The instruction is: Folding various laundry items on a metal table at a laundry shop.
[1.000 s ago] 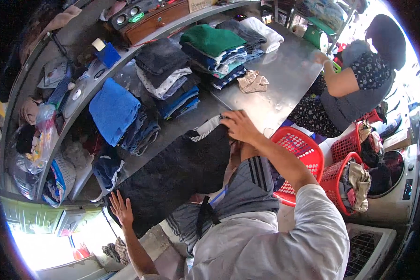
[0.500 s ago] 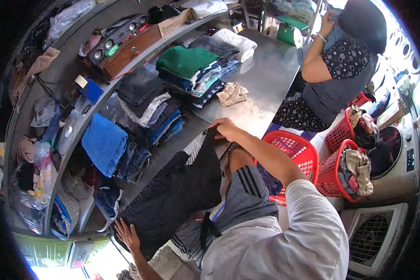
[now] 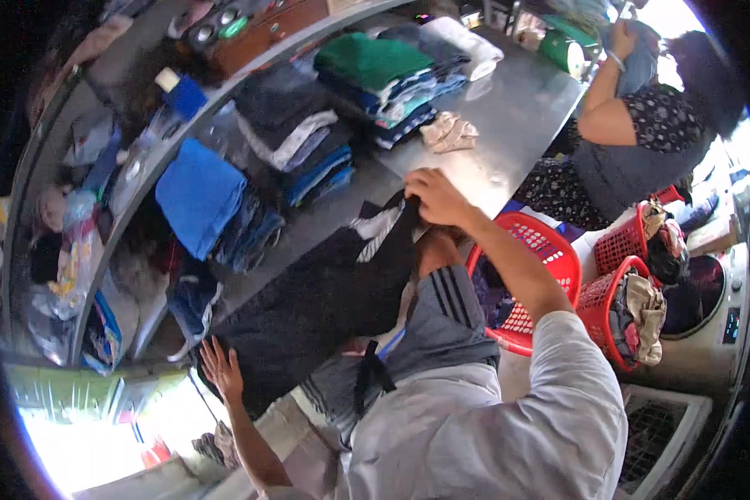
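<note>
Curled tighter than a second ago with right hand (image 3: 438, 198), closed over a corner of black garment (image 3: 329, 287) along the metal table (image 3: 517, 96). Best to tension lightly against left hand (image 3: 224, 372), spread open at the other end, gripping nothing.

Black garment (image 3: 321, 292) — pale striped patch (image 3: 381, 225) near one end, spread out along a metal table (image 3: 529, 87)

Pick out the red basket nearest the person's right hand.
The basket beside the grey shorts, closest to the right hand and partly hidden by its forearm; the other red baskets stand farther right, nearer the washer.
</note>
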The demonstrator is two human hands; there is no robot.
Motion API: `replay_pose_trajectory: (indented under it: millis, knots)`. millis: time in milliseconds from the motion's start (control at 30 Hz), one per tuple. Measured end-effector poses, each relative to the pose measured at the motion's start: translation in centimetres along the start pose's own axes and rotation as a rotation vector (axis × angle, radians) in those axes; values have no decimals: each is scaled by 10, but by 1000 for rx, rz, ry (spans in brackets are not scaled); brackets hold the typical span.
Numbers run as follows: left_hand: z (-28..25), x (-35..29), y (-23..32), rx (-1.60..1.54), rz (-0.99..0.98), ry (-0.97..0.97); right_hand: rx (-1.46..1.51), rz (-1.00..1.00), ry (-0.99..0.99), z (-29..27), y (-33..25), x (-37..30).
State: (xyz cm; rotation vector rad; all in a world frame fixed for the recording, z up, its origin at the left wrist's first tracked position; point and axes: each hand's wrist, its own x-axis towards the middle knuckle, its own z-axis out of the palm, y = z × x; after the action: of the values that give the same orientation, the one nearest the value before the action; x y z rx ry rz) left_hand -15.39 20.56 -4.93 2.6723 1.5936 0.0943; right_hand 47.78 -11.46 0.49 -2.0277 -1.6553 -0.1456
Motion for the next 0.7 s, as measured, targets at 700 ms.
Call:
replay_pose_trajectory:
  millis: [700]
  knots:
    - [-4,0,6,-15,-5,8,266,667,-46,37,-5,25]
